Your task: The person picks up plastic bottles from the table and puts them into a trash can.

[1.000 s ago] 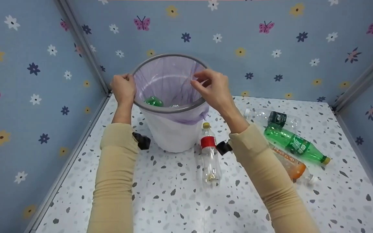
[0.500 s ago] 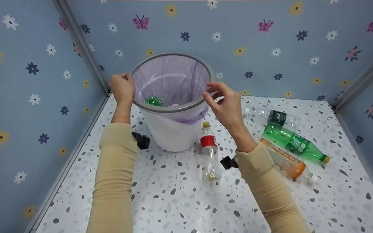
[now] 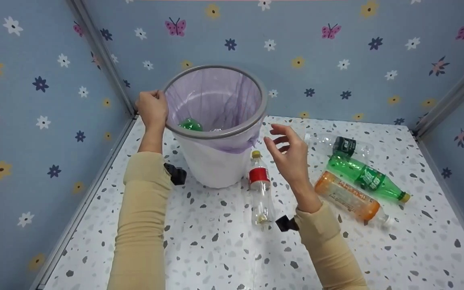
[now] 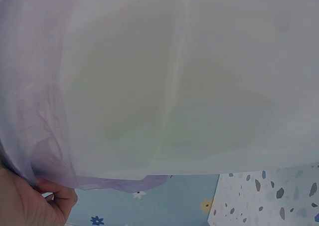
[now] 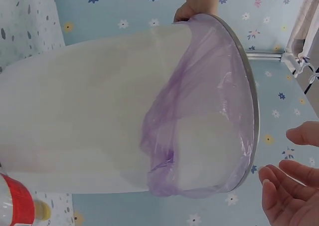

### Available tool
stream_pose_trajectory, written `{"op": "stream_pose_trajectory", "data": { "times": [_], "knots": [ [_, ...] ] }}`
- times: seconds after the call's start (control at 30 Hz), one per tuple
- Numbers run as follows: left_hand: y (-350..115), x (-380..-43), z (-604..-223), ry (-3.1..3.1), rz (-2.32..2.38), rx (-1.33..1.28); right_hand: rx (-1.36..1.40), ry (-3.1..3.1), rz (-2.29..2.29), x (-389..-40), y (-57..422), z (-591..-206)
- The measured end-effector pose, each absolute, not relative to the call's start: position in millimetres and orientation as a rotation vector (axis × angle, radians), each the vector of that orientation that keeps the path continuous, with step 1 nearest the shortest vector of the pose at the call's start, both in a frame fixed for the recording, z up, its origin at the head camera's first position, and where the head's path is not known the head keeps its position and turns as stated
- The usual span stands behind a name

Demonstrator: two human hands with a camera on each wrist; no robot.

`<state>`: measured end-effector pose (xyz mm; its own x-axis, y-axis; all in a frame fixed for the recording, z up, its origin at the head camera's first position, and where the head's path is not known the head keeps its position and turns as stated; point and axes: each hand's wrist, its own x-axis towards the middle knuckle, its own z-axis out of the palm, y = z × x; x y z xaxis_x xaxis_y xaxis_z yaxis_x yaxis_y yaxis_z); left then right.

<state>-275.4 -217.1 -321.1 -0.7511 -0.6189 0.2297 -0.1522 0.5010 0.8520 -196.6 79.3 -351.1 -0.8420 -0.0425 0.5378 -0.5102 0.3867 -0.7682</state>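
Note:
A white trash can [image 3: 216, 163] with a grey rim [image 3: 216, 134] stands tilted slightly towards me, lined with a purple plastic bag [image 3: 212, 84] folded over the rim. My left hand [image 3: 152, 108] grips the can's rim at its left side, with the bag edge at its curled fingers in the left wrist view. A green bottle [image 3: 191, 124] and something clear lie inside, partly hidden. My right hand [image 3: 290, 155] hovers right of the can, holding nothing, its fingers loosely bent and apart from the rim. Below it lies a clear bottle [image 3: 261, 197] with a red label and yellow cap.
On the speckled white table [image 3: 216, 249], a clear bottle with a dark label [image 3: 344, 146], a green bottle [image 3: 365, 177] and an orange-labelled bottle [image 3: 349, 195] lie to the right. Flower-patterned panels [image 3: 316, 80] enclose the back and sides.
My right hand has left the can's right rim and moved down and right, towards the lying bottles. The left hand stays at the left rim.

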Motion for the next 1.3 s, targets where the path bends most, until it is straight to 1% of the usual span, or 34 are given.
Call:
{"op": "stream_pose_trajectory", "data": {
  "times": [0.37, 0.57, 0.77, 0.93, 1.3],
  "knots": [
    [-216, -276, -321, -2.231, -1.187, 0.629, 0.398, -2.314, 1.442, -193, 85, -397],
    [-217, -276, -321, -2.244, -1.18, 0.63, 0.342, -2.477, 1.385, -188, 83, -427],
    [-217, -276, -321, -2.237, -1.178, 0.63, 0.343, -2.576, 1.338, -185, 83, -455],
    [-217, -276, -322, -2.232, -1.186, 0.637, 0.322, -2.67, 1.326, -183, 83, -470],
    [-216, -277, -322, -2.217, -1.187, 0.618, 0.187, -2.914, 1.215, -184, 84, -493]
  ]
}}
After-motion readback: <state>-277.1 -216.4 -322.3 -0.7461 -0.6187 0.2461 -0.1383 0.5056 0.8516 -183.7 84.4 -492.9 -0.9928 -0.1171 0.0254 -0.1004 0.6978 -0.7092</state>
